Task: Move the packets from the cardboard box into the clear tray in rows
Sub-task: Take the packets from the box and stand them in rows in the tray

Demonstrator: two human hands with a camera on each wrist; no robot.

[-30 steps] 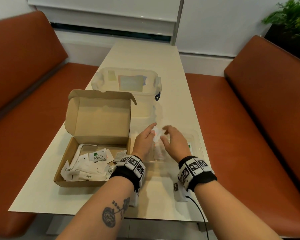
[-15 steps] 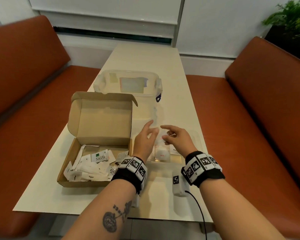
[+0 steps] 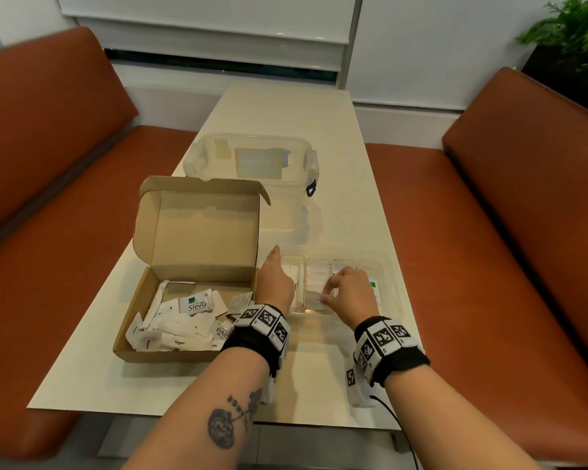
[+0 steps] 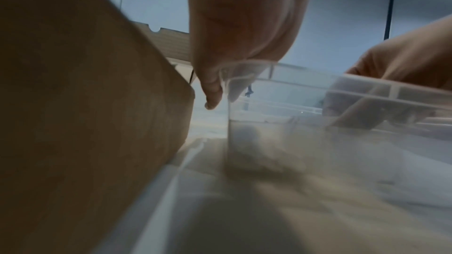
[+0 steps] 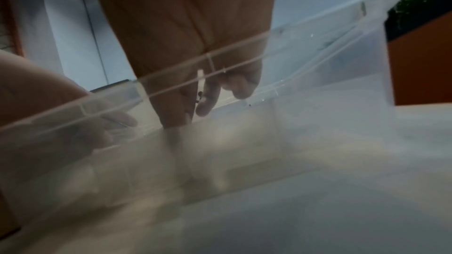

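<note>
The clear tray (image 3: pixel 392 283) sits at the table's (image 3: pixel 319 385) near right corner, touching or just beside the right wall of the cardboard box (image 3: pixel 143 293), and both hands are at it. The right hand (image 3: pixel 348 295) has its fingers curled down into the tray's near middle, pinching the edge of a white packet (image 3: pixel 314 298) that lies flat with its long axis running away from the person, parallel to the rows already laid toward the tray's far edge. The left hand (image 3: pixel 275 279) rests at the tray's left end, fingers straight and pointing to the far edge, holding nothing; in the left wrist view one fingertip hangs outside the tray's left wall while the rest lie over its rim. The blurred wrist views leave it uncertain whether the packet already rests on the tray floor or is a little above it. The remaining packets (image 3: pixel 180 320) lie heaped in the box's near half, to the left of both hands, with a Stevia packet (image 3: pixel 196 301) on top. The left hand is much nearer that heap, so the next pick probably falls to it, a short reach leftward over the box wall.
</note>
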